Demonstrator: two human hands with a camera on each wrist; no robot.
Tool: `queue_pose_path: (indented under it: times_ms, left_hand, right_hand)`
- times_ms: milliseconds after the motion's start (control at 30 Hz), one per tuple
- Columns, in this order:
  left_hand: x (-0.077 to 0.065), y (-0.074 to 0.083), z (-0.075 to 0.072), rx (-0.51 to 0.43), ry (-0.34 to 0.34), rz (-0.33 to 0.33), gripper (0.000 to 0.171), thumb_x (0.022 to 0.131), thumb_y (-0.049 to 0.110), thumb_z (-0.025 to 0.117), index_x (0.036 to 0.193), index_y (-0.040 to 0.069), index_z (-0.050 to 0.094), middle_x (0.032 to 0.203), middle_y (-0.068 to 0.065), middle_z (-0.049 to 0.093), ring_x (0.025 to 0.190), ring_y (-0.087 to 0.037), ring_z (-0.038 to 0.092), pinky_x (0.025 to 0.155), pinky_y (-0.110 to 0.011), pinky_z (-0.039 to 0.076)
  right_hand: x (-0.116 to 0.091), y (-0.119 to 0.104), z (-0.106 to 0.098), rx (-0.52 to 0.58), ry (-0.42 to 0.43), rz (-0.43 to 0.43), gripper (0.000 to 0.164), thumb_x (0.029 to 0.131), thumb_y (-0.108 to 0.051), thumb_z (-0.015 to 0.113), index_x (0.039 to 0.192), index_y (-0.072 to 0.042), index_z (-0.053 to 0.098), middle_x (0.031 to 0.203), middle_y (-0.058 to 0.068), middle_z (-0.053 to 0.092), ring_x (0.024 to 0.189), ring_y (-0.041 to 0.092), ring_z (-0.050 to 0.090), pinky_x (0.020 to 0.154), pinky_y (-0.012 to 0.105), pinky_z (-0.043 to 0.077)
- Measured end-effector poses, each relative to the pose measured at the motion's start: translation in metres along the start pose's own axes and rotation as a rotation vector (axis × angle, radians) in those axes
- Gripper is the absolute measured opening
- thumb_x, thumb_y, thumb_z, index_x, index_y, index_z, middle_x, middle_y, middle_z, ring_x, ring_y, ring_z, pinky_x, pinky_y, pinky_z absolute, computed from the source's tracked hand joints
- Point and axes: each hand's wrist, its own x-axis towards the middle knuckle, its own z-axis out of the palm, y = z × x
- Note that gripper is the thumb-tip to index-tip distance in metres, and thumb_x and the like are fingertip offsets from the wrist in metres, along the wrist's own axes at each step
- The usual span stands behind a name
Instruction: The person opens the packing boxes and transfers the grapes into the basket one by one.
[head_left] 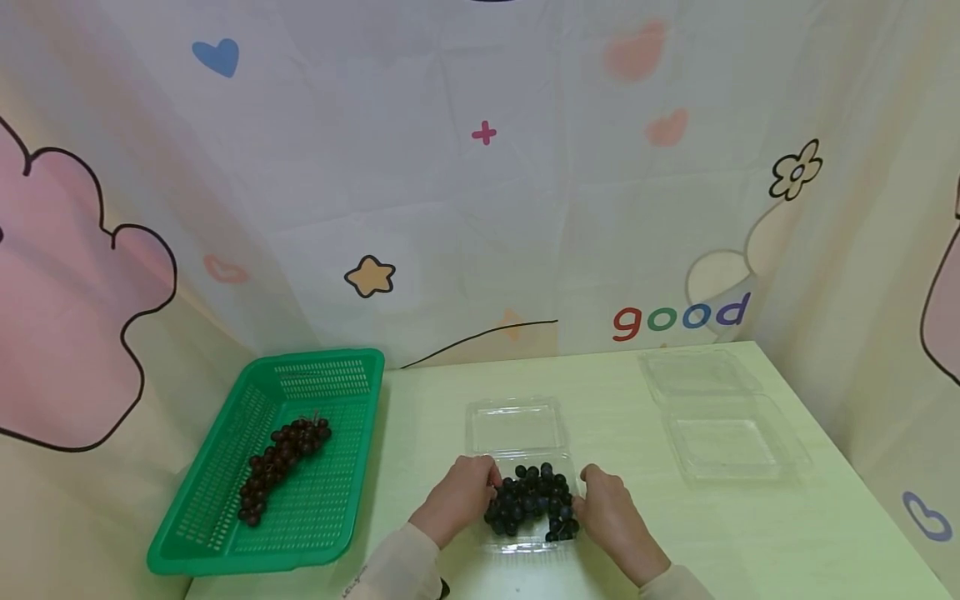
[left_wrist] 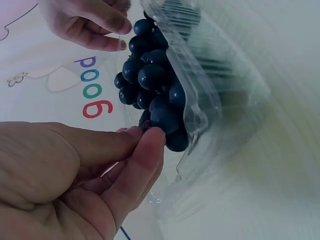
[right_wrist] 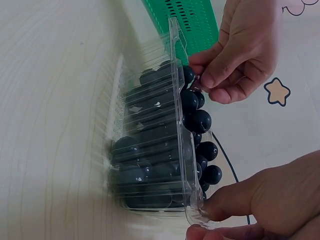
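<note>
A bunch of dark grapes lies in the base of a hinged clear plastic container, whose lid is laid back on the far side. At the bunch's left end, my left hand pinches its stem between thumb and fingers, as the right wrist view shows near the stem-end grape. On the opposite side, my right hand holds the container's rim at thumb and fingers. Several grapes stand above the rim in the left wrist view.
To the left, a green plastic basket holds a bunch of reddish-brown grapes. Another clear container sits opened out at the right of the pale table. A printed curtain hangs behind the table and along both sides.
</note>
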Motion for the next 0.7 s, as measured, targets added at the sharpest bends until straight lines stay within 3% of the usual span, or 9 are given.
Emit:
queue_pose_path:
  times_ms: [233, 533, 700]
  left_hand:
    - [-0.0004, -0.0013, -0.0021, -0.105, -0.029, -0.012, 0.022, 0.085, -0.016, 0.062, 0.084, 0.004, 0.070, 0.081, 0.000, 0.065, 0.076, -0.010, 0.057, 0.067, -0.026, 0.051]
    - [0.0003, -0.0042, -0.0045, -0.108, -0.045, 0.097, 0.026, 0.078, -0.022, 0.061, 0.088, -0.001, 0.073, 0.085, -0.007, 0.070, 0.079, -0.015, 0.065, 0.072, -0.024, 0.054]
    - [0.0004, -0.0054, -0.0034, -0.136, -0.041, 0.096, 0.024, 0.080, -0.020, 0.060, 0.086, -0.001, 0.073, 0.080, -0.004, 0.069, 0.073, -0.010, 0.061, 0.068, -0.022, 0.052]
  right_hand:
    - [0.0009, -0.0008, 0.0003, -0.004, -0.015, 0.015, 0.030, 0.086, 0.003, 0.073, 0.109, 0.018, 0.060, 0.091, 0.030, 0.068, 0.071, 0.026, 0.063, 0.063, 0.045, 0.055]
    - [0.0005, 0.0001, 0.0007, -0.001, 0.006, 0.005, 0.028, 0.084, 0.004, 0.072, 0.106, 0.017, 0.060, 0.093, 0.032, 0.068, 0.074, 0.030, 0.065, 0.066, 0.048, 0.056]
    - [0.0000, 0.0000, 0.0003, -0.002, 0.011, 0.000, 0.028, 0.085, 0.004, 0.072, 0.106, 0.017, 0.060, 0.094, 0.032, 0.068, 0.075, 0.030, 0.066, 0.067, 0.049, 0.056]
